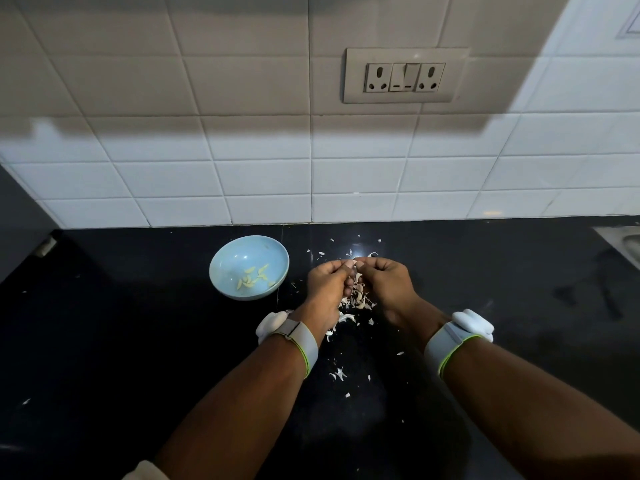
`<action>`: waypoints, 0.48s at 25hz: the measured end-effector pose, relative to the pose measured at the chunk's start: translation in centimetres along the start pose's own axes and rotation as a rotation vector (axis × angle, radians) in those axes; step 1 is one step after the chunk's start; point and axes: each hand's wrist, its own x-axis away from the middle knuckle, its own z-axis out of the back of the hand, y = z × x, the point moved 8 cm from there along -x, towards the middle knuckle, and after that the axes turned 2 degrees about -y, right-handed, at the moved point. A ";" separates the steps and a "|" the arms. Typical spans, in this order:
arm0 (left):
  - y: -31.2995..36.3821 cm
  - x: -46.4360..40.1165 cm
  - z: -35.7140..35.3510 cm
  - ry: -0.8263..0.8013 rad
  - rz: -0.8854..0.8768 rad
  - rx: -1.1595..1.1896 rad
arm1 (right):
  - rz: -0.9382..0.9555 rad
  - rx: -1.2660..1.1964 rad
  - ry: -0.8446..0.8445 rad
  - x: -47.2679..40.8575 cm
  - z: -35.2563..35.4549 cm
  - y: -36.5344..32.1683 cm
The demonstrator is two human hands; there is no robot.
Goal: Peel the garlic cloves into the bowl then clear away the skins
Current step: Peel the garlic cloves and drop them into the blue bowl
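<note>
Nearest, papery white skins (pixel 341 374) are lying scattered on the glossy black counter (pixel 138 341), right of the bowl; beyond them, the left hand (pixel 327 280) and right hand (pixel 384 278) are both pinching a garlic clove (pixel 354 264), probably stripping it; left of the hands, the smooth pale-blue bowl (pixel 221 265) is cradling peeled cloves (pixel 254 277).
</note>
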 end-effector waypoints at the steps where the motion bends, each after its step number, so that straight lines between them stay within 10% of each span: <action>1: 0.1 0.1 0.0 0.003 -0.018 0.010 | -0.007 -0.031 -0.004 0.0 -0.2 -0.1; 12: 1.1 0.1 0.4 -0.009 -0.052 -0.006 | -0.156 -0.257 -0.127 0.4 -2.3 -1.0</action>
